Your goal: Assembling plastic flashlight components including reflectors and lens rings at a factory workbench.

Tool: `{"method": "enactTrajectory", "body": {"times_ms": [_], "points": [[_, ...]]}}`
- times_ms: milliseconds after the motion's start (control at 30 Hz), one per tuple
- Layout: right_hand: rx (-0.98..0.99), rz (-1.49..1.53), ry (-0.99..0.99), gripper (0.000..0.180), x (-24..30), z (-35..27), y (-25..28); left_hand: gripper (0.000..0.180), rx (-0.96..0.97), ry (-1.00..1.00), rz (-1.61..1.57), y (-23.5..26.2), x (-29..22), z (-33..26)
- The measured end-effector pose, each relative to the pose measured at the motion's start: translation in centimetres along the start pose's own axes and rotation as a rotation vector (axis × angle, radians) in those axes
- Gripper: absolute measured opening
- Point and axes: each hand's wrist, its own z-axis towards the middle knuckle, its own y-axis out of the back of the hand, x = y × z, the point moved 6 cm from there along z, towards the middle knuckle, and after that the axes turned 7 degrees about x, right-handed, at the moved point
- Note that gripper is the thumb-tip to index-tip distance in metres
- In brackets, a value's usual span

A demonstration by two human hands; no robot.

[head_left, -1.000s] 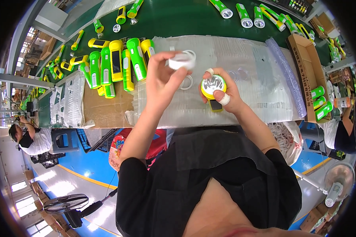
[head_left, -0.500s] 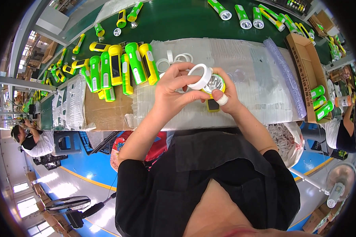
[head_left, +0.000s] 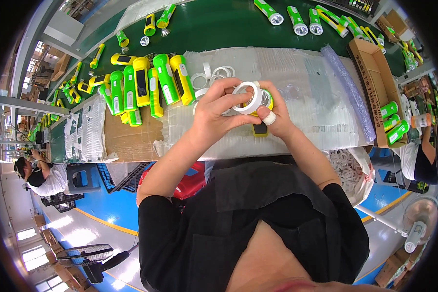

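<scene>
My left hand (head_left: 218,108) is closed on a white plastic ring (head_left: 242,91), gripping its rim between fingers and thumb. Behind and to the right of that ring, my right hand (head_left: 278,113) grips a yellow flashlight (head_left: 261,129) with its shiny reflector end raised. The ring overlaps the reflector; I cannot tell whether they touch. White wrapping covers my right thumb. Several loose white rings (head_left: 222,72) lie on the table just beyond my left hand. Faint clear discs (head_left: 292,90) rest to the right of my right hand.
Green and yellow flashlights (head_left: 166,80) lie in a group at left, and more flashlights (head_left: 297,21) lie along the far side. A rolled bubble-wrap strip (head_left: 348,95) and a cardboard box (head_left: 373,82) with flashlights stand at right. Below the table edge hangs a bag of white rings (head_left: 348,170).
The white ring has shifted slightly right and turned, now overlapping more of the flashlight's reflector. My right hand has moved slightly left.
</scene>
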Motion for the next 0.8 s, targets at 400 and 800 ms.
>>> {"method": "enactTrajectory", "body": {"times_ms": [400,800], "points": [[-0.107,-0.156,0.114,0.063,3.1,0.5,0.4,0.042,0.184,-0.047,0.249,0.2,-1.5,1.7],[0.23,-1.045,0.033,0.044,11.8,2.3,2.3,0.041,0.203,-0.086,0.288,-1.9,-2.5,3.4]]}}
